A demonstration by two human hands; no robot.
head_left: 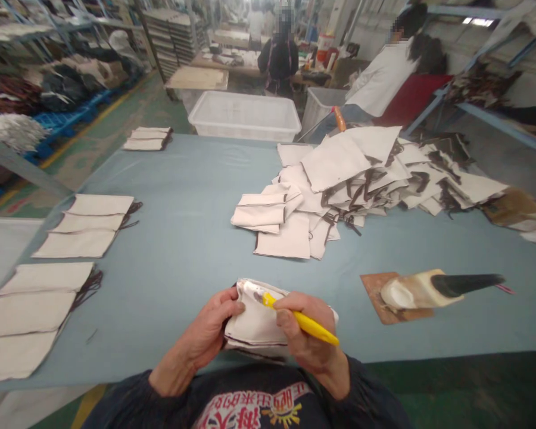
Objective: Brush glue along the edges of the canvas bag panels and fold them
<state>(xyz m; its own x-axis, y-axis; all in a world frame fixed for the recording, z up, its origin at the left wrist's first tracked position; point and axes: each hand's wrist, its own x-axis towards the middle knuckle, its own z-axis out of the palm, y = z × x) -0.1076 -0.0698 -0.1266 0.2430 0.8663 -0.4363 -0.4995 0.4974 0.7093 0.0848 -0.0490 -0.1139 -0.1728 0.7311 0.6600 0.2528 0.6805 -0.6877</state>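
Close to my body, a cream fabric piece with dark edging (256, 325) lies over others like it at the table's front edge. My left hand (217, 319) grips its left side, thumb on top and fingers underneath. In my right hand (308, 328) is a yellow-handled brush (315, 329), its bristle end against the upper left part of the fabric, where a whitish smear shows. To the right, a cut-open pale container (422, 289) with a black handle lies on a brown board (377, 301), white stuff inside its mouth.
A large heap of cream fabric pieces (339, 161) covers the right back of the blue-green table (183, 208). Overlapping rows of pieces (92, 223) line the left side. Beyond the table stand a white plastic tub (245, 116) and two people nearby, one in white (384, 77).
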